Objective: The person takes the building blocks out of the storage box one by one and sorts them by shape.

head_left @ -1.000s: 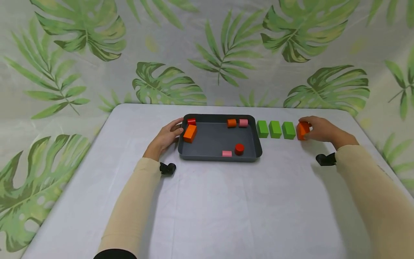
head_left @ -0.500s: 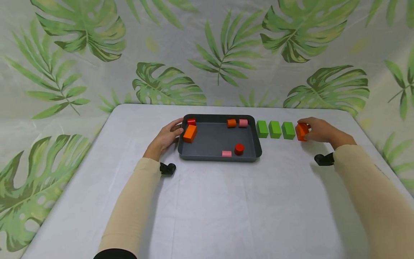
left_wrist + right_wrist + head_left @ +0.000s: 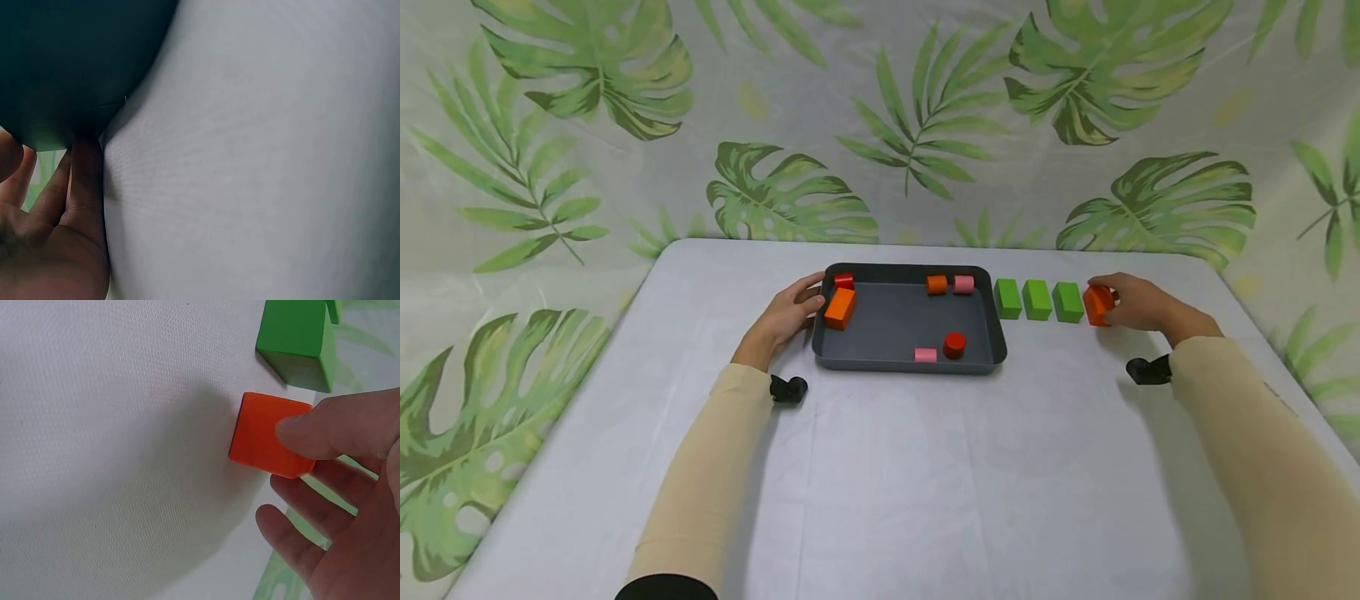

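Observation:
In the head view my right hand (image 3: 1137, 303) pinches an orange block (image 3: 1099, 305) at the right end of a row of green blocks (image 3: 1068, 302). The right wrist view has the thumb on the near face of the orange block (image 3: 265, 428), with the other fingers behind and below it. A green block (image 3: 297, 340) stands a small gap away. My left hand (image 3: 785, 318) rests against the left side of a dark grey tray (image 3: 910, 367). In the left wrist view the fairly straight fingers of the left hand (image 3: 59, 231) touch the tray's outer wall (image 3: 75, 56).
Inside the tray lie another orange block (image 3: 840, 309), a red cylinder (image 3: 954, 346), a second red piece (image 3: 844, 282), an orange cylinder (image 3: 936, 285) and two pink cylinders (image 3: 964, 285). A white cloth (image 3: 887, 483) covers the table, with a leaf-patterned curtain (image 3: 925, 108) behind it.
My right hand has shifted slightly left with the orange block, narrowing the gap to the nearest green block. The left hand and the tray have hardly moved.

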`<state>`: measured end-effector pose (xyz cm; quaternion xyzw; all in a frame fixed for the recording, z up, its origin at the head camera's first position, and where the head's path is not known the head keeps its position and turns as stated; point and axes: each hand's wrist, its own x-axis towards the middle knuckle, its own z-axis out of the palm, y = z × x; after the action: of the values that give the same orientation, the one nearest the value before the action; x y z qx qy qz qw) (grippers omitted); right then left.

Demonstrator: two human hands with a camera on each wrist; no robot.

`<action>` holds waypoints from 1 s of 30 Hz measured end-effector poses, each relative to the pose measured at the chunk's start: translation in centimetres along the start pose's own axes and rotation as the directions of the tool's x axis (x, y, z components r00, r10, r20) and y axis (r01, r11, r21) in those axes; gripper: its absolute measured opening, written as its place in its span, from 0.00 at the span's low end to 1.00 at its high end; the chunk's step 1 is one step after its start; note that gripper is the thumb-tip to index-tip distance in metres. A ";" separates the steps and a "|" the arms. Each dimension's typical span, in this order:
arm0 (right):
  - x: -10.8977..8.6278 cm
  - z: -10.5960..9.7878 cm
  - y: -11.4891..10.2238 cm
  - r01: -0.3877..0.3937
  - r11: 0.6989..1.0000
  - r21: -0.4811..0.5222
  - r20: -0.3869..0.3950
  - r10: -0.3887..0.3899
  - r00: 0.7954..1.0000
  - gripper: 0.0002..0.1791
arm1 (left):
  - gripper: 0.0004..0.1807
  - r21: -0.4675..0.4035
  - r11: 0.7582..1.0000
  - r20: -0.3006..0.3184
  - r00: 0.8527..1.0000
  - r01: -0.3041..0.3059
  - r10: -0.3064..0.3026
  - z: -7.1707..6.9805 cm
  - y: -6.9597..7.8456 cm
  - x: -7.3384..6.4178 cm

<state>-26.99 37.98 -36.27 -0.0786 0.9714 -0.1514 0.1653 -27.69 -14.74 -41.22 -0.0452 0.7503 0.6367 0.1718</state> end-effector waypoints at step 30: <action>-0.8 -3.4 -9.2 0.276 0.954 -0.119 -0.239 -0.297 0.924 0.22 | 0.30 0.007 1.000 0.009 1.000 0.000 0.000 0.0 0.1 -0.1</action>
<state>-26.41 30.36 -30.04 -0.2066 0.9679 -0.1424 0.0121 -27.59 -14.77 -41.13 -0.0417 0.7516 0.6344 0.1755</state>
